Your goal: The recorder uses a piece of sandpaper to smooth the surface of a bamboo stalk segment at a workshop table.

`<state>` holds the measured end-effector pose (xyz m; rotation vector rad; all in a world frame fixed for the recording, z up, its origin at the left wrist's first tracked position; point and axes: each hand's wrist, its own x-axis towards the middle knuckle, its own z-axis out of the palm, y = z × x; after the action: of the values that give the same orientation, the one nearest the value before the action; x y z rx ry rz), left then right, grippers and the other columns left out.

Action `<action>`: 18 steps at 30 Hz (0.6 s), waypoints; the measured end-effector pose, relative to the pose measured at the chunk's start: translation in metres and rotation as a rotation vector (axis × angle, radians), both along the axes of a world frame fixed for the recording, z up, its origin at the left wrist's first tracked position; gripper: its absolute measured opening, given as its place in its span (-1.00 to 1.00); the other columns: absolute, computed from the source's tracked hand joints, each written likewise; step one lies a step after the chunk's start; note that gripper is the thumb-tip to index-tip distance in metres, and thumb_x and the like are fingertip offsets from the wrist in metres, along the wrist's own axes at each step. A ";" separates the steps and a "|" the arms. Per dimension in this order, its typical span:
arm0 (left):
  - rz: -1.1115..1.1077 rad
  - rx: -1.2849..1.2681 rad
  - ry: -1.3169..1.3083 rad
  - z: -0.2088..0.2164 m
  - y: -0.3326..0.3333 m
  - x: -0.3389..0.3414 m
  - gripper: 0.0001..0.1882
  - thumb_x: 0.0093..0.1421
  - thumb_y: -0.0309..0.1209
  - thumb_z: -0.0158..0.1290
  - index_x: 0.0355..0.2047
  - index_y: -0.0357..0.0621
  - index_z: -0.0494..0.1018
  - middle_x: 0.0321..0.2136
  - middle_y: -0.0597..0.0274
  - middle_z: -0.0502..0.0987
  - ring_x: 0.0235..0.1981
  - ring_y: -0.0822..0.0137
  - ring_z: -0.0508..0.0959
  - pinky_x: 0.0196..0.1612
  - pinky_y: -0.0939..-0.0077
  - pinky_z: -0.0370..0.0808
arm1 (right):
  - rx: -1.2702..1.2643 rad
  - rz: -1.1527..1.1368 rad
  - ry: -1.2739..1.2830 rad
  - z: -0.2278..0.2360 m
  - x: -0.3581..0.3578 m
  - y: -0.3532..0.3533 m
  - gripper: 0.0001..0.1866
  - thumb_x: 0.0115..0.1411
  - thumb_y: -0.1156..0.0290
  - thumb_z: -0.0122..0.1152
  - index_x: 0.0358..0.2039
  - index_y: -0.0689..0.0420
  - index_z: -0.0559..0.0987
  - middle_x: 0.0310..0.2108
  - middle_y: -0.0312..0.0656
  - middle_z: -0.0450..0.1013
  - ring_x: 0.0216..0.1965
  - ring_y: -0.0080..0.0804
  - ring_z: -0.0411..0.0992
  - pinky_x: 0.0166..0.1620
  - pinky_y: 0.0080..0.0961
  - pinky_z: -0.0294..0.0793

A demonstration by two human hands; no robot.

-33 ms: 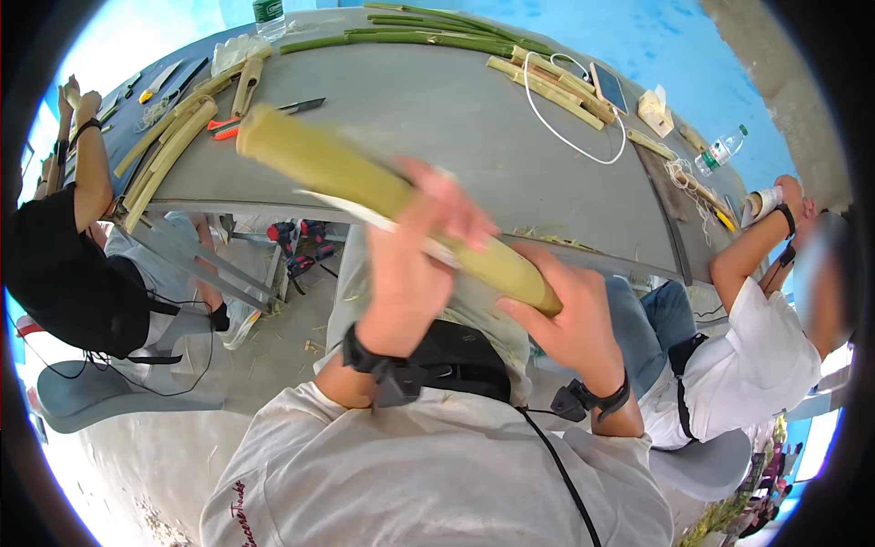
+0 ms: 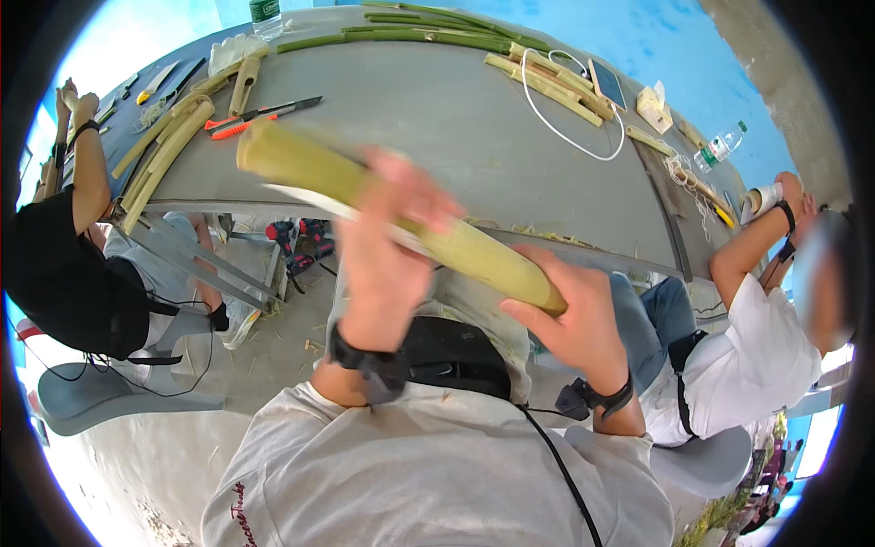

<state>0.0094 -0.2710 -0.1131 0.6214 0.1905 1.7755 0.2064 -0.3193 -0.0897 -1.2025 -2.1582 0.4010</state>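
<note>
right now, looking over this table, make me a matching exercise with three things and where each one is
Things
1. bamboo tube
2. green bamboo stalks
3. phone

Places
A. beside the looped white cable
B. gripped at one end by the right hand
C. toward the far edge of the table

Pairs: 1-B, 2-C, 3-A

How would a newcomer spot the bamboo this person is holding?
Find the grey table. Over its near edge, the person's left hand and right hand hold a thick, greenish bamboo tube. Unlike the bamboo pieces lying beyond, it is held aloft.
</note>
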 end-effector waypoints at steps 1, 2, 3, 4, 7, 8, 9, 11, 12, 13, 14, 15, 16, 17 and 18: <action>0.001 -0.005 0.000 0.002 0.001 -0.019 -0.84 0.26 -0.42 0.00 -0.43 -0.08 0.25 -0.63 0.34 0.27 -0.62 0.35 0.37 -0.38 0.32 0.45 | -0.005 0.001 0.000 -0.002 0.004 -0.002 -0.55 0.02 0.20 0.38 -0.08 0.06 0.54 -0.40 -0.09 0.54 -0.42 -0.07 0.52 -0.35 -0.38 0.47; -0.013 0.047 -0.115 0.005 0.007 -0.034 -0.85 0.25 -0.43 0.01 -0.41 -0.08 0.25 -0.62 0.35 0.27 -0.62 0.36 0.37 -0.38 0.31 0.46 | -0.028 0.019 -0.002 -0.004 0.009 -0.002 -0.55 0.02 0.20 0.38 -0.07 0.06 0.54 -0.41 -0.09 0.54 -0.42 -0.07 0.51 -0.35 -0.38 0.47; -0.027 0.098 -0.230 0.008 0.009 -0.041 -0.85 0.24 -0.44 0.02 -0.39 -0.08 0.25 -0.62 0.35 0.27 -0.61 0.36 0.37 -0.37 0.30 0.47 | -0.051 0.038 -0.003 -0.005 0.011 -0.002 -0.54 0.02 0.20 0.38 -0.07 0.06 0.54 -0.41 -0.09 0.54 -0.42 -0.06 0.51 -0.35 -0.38 0.47; -0.032 0.096 -0.230 0.009 0.006 -0.028 -0.85 0.24 -0.44 0.02 -0.39 -0.08 0.25 -0.62 0.35 0.27 -0.61 0.36 0.37 -0.37 0.30 0.47 | -0.053 0.032 -0.002 -0.003 0.008 -0.001 -0.54 0.02 0.20 0.38 -0.07 0.06 0.54 -0.41 -0.09 0.54 -0.42 -0.06 0.51 -0.35 -0.38 0.47; -0.096 -0.054 0.039 0.005 -0.009 0.012 -0.85 0.31 -0.29 -0.02 -0.29 -0.02 0.27 -0.58 0.44 0.22 -0.59 0.41 0.33 -0.30 0.38 0.39 | -0.041 -0.017 0.006 -0.002 -0.007 -0.001 -0.54 0.00 0.20 0.39 -0.08 0.06 0.55 -0.42 -0.11 0.55 -0.42 -0.09 0.53 -0.34 -0.41 0.49; -0.139 0.058 0.141 -0.001 -0.006 0.015 -0.77 0.28 -0.21 0.02 -0.25 -0.02 0.26 -0.56 0.42 0.23 -0.54 0.37 0.35 -0.25 0.31 0.40 | -0.041 -0.029 0.018 -0.004 -0.008 0.000 -0.54 0.00 0.20 0.39 -0.09 0.06 0.56 -0.42 -0.11 0.55 -0.42 -0.10 0.53 -0.34 -0.42 0.49; -0.181 0.170 0.244 -0.003 -0.003 0.016 -0.69 0.25 -0.13 0.06 -0.22 -0.03 0.26 -0.53 0.39 0.25 -0.50 0.33 0.38 -0.19 0.24 0.41 | -0.042 -0.040 0.030 -0.005 -0.008 0.002 -0.55 -0.01 0.20 0.40 -0.10 0.06 0.57 -0.42 -0.12 0.55 -0.43 -0.11 0.53 -0.34 -0.43 0.49; -0.223 0.217 0.166 0.001 -0.002 0.001 -0.52 0.16 0.02 0.12 -0.18 -0.05 0.24 -0.49 0.34 0.27 -0.41 0.25 0.40 -0.09 0.14 0.38 | -0.016 -0.022 0.063 -0.009 0.000 0.007 -0.55 -0.02 0.21 0.41 -0.10 0.06 0.57 -0.42 -0.12 0.55 -0.43 -0.12 0.53 -0.34 -0.43 0.48; -0.235 0.206 0.067 0.009 -0.003 -0.008 -0.47 0.14 0.08 0.11 -0.18 -0.06 0.24 -0.49 0.34 0.27 -0.40 0.26 0.39 -0.07 0.15 0.37 | 0.008 -0.019 0.102 -0.010 0.004 0.006 -0.55 -0.02 0.21 0.41 -0.11 0.06 0.58 -0.42 -0.13 0.55 -0.44 -0.12 0.53 -0.35 -0.43 0.48; -0.245 0.195 -0.032 0.013 -0.003 -0.016 -0.42 0.13 0.14 0.10 -0.17 -0.08 0.24 -0.48 0.34 0.27 -0.39 0.26 0.39 -0.05 0.15 0.36 | 0.002 -0.019 0.104 -0.010 0.007 0.003 -0.55 -0.02 0.21 0.41 -0.11 0.06 0.58 -0.42 -0.13 0.55 -0.44 -0.12 0.53 -0.35 -0.43 0.48; -0.258 0.251 -0.053 0.013 -0.001 -0.025 -0.42 0.15 0.15 0.08 -0.18 -0.09 0.24 -0.48 0.34 0.27 -0.40 0.27 0.38 -0.06 0.19 0.36 | 0.003 -0.011 0.066 -0.010 0.010 0.003 -0.55 -0.03 0.21 0.42 -0.11 0.06 0.58 -0.41 -0.13 0.55 -0.44 -0.12 0.53 -0.35 -0.44 0.48; -0.272 0.308 -0.073 0.012 0.001 -0.033 -0.42 0.16 0.16 0.06 -0.18 -0.10 0.25 -0.49 0.34 0.27 -0.41 0.29 0.37 -0.08 0.23 0.36 | 0.005 -0.003 0.028 -0.011 0.010 0.003 -0.54 -0.03 0.21 0.42 -0.10 0.06 0.58 -0.41 -0.14 0.56 -0.44 -0.13 0.53 -0.35 -0.44 0.48; -0.272 0.306 -0.070 0.010 0.004 -0.042 -0.42 0.16 0.16 0.06 -0.18 -0.10 0.25 -0.49 0.34 0.27 -0.41 0.29 0.37 -0.08 0.23 0.36 | 0.003 -0.003 0.031 -0.010 0.009 0.003 -0.54 -0.03 0.21 0.42 -0.10 0.06 0.58 -0.41 -0.14 0.56 -0.44 -0.13 0.53 -0.35 -0.44 0.48; -0.320 0.331 -0.147 0.005 0.007 -0.050 -0.43 0.18 0.15 0.03 -0.17 -0.11 0.27 -0.48 0.32 0.31 -0.44 0.28 0.39 -0.04 0.18 0.37 | -0.006 0.003 0.014 -0.010 0.008 0.002 -0.54 -0.03 0.21 0.42 -0.10 0.06 0.58 -0.40 -0.14 0.56 -0.44 -0.13 0.53 -0.34 -0.44 0.48; -0.366 0.356 -0.223 0.000 0.009 -0.053 -0.44 0.19 0.14 0.00 -0.16 -0.12 0.29 -0.47 0.29 0.34 -0.46 0.26 0.41 0.00 0.13 0.38 | -0.015 0.009 -0.003 -0.011 0.007 0.001 -0.54 -0.03 0.21 0.42 -0.10 0.06 0.58 -0.40 -0.14 0.56 -0.44 -0.13 0.53 -0.34 -0.44 0.48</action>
<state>-0.0433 -0.2620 -0.1132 0.6554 -0.3791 1.5142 0.2134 -0.3182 -0.1006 -1.2031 -2.1676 0.4199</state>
